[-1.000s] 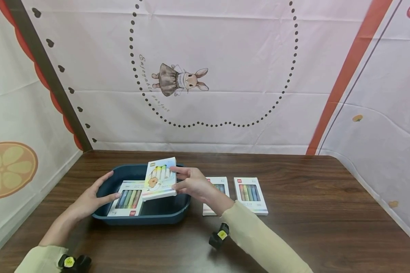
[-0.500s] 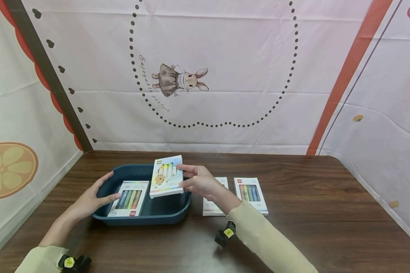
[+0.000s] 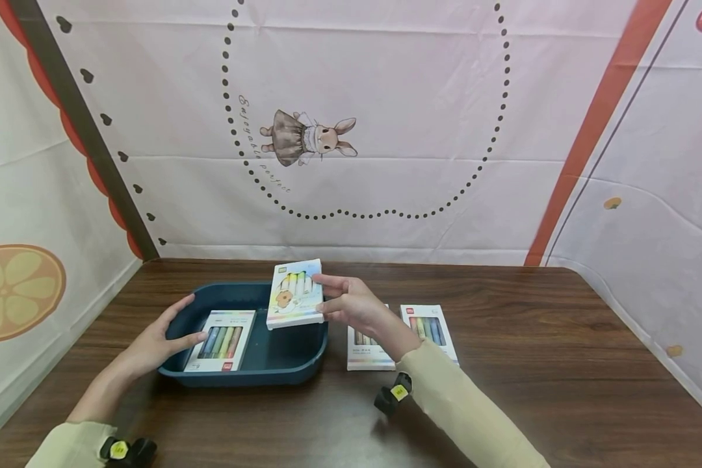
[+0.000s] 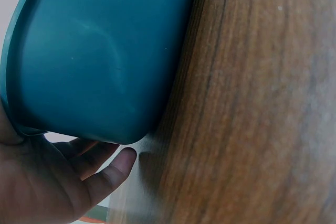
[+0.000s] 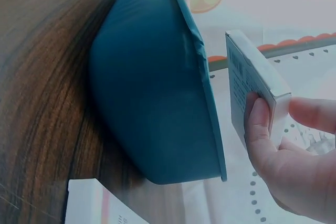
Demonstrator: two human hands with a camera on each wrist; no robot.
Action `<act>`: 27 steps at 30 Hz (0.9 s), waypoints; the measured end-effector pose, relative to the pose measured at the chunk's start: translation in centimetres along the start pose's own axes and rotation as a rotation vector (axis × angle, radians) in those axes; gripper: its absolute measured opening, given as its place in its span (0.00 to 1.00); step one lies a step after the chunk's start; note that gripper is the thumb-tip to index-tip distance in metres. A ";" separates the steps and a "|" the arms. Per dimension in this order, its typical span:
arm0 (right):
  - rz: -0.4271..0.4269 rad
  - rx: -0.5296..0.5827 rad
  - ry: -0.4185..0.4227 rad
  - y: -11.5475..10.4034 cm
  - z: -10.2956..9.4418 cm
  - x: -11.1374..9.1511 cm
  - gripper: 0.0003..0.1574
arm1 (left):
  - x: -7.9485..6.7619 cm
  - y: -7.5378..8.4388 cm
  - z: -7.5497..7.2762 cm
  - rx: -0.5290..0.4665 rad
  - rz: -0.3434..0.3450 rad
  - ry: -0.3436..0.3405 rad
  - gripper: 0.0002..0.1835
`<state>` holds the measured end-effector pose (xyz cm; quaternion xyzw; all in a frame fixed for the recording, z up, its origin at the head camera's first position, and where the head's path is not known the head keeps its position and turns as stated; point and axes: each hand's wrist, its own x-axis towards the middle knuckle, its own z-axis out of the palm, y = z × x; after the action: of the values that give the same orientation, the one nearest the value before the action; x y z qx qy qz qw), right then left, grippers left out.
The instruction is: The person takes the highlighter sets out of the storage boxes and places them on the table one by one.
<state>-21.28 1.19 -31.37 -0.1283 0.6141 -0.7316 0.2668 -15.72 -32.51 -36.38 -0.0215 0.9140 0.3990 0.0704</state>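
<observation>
My right hand [image 3: 355, 307] pinches a white crayon box [image 3: 295, 296] by its right edge, with thumb and fingers on opposite faces. The box hangs tilted above the right back part of a dark blue plastic tub [image 3: 269, 376]. In the right wrist view the crayon box [image 5: 251, 77] is clear of the tub's rim. My left hand [image 3: 149, 348] grips the tub's left rim, thumb over the inside. The left wrist view shows the fingers [image 4: 107, 179] at the tub's outer wall. Inside the tub, on the left, lies another crayon box [image 3: 219, 341].
Two more crayon boxes lie right of the tub on the brown wooden table [image 3: 532, 364]: a nearer one [image 3: 370, 357], partly hidden by my right arm, and a farther one [image 3: 427, 328]. A printed cloth [image 3: 415, 97] hangs behind the table.
My right hand has carried the crayon box rightward and a little up, uncovering the box inside the tub. The left hand has stayed on the tub's rim.
</observation>
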 end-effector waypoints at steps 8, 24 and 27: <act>-0.022 0.007 0.015 -0.4 -0.4 0.2 0.38 | 0.1 -0.2 0.0 0.007 -0.001 0.002 0.50; -0.022 0.002 0.084 -1.0 -0.8 1.3 0.37 | 0.2 -0.2 -0.1 0.019 -0.013 -0.001 0.50; -0.028 -0.008 0.106 -1.1 -0.8 1.7 0.36 | 0.2 -0.1 -0.1 0.012 -0.017 -0.005 0.51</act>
<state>-23.34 1.05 -30.69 -0.0990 0.6283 -0.7387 0.2231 -15.91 -32.67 -36.39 -0.0277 0.9159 0.3931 0.0763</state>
